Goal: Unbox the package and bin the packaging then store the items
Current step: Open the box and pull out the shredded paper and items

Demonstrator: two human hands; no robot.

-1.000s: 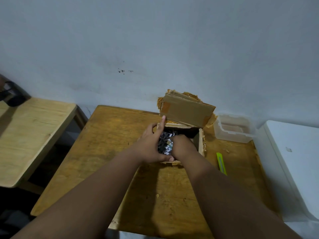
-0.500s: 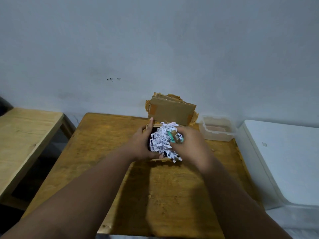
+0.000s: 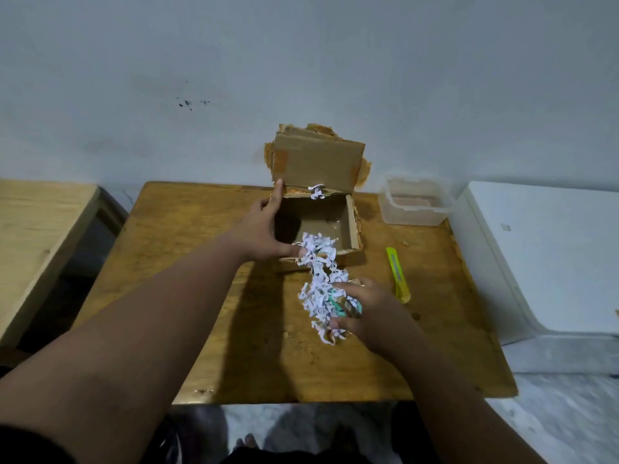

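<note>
An open cardboard box (image 3: 351,226) stands at the far middle of the wooden table (image 3: 207,279), its lid flap upright against the wall. My left hand (image 3: 264,232) grips the box's left wall and front corner. In front of the box, my right hand (image 3: 365,309) is closed on a clump of white shredded paper (image 3: 318,289) with a teal item (image 3: 338,306) tangled in it. A trail of shreds hangs back over the box's front edge. One scrap of paper (image 3: 316,190) clings to the lid hinge. The inside of the box looks bare.
A clear plastic container (image 3: 415,205) sits at the table's far right corner. A yellow-green utility knife (image 3: 397,274) lies right of the box. A white appliance (image 3: 549,256) stands to the right, a second wooden table (image 3: 37,236) to the left.
My right hand has lifted the shredded paper and the teal item out of the box and pulled them toward me. My left hand stays on the box.
</note>
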